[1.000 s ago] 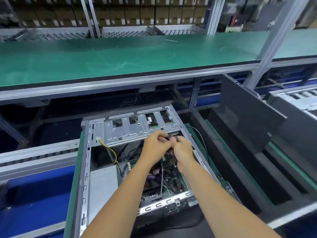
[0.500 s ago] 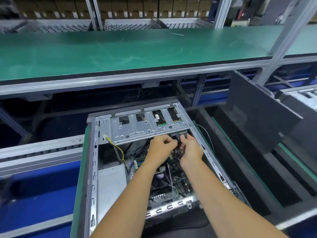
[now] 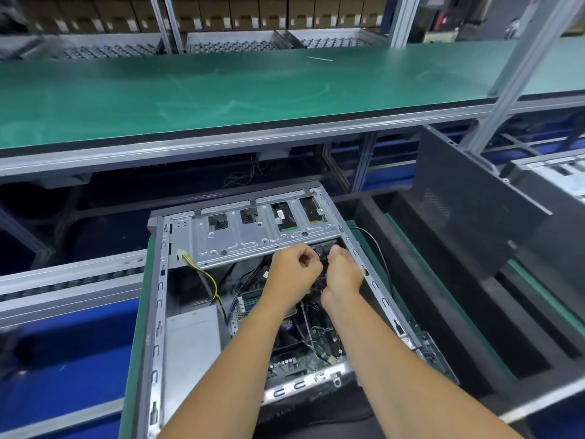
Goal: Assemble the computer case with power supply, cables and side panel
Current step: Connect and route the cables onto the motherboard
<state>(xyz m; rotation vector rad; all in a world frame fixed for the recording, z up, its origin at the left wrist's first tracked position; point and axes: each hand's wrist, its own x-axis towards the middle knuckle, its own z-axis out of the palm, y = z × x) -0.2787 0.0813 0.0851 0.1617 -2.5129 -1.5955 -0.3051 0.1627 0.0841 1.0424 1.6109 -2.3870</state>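
An open computer case [image 3: 158, 299] lies on its side on a green mat, its inside facing up. A grey power supply [image 3: 191, 337] sits in its near left corner. A yellow and black cable [image 3: 205, 277] runs from the silver drive cage [image 3: 253, 236] down to the motherboard [image 3: 304, 353]. My left hand [image 3: 292, 274] and my right hand [image 3: 343, 274] are inside the case just under the drive cage, fingers curled, pinching a dark cable connector [image 3: 323, 250] between them. A dark side panel [image 3: 474, 223] leans upright at the right.
A green-topped shelf [image 3: 221, 90] overhangs the far side of the case. Another open case [image 3: 557, 175] shows at the right edge. A black foam tray [image 3: 443, 296] lies to the right, blue bins [image 3: 63, 343] and a roller rail [image 3: 63, 280] to the left.
Both hands have moved a little further from me, up to the lower edge of the drive cage, still pinching the dark connector. The camera view has shifted slightly.
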